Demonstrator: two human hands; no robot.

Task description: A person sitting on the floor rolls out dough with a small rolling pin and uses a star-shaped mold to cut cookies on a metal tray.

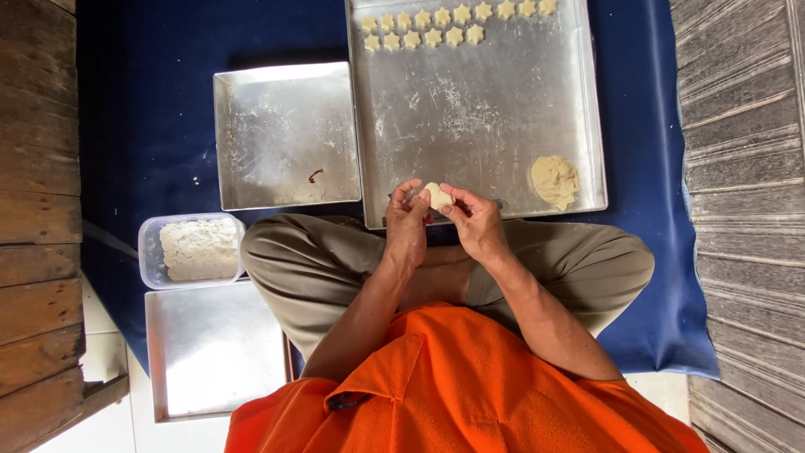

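Observation:
I sit cross-legged over a large metal baking tray [486,109]. Both my hands meet at its near edge around a small pale lump of dough [437,196]. My left hand [408,220] pinches it from the left, and my right hand [476,220] holds it from the right. A bigger flattened mound of dough [554,179] lies on the tray's near right corner. Two rows of several star-shaped dough pieces [436,27] line the tray's far edge.
A smaller floured metal tray [285,134] lies left of the big one. A clear plastic tub of flour [197,249] stands by my left knee, with another metal tray [214,348] nearer me. All rest on a blue cloth [151,109]; wooden planks flank both sides.

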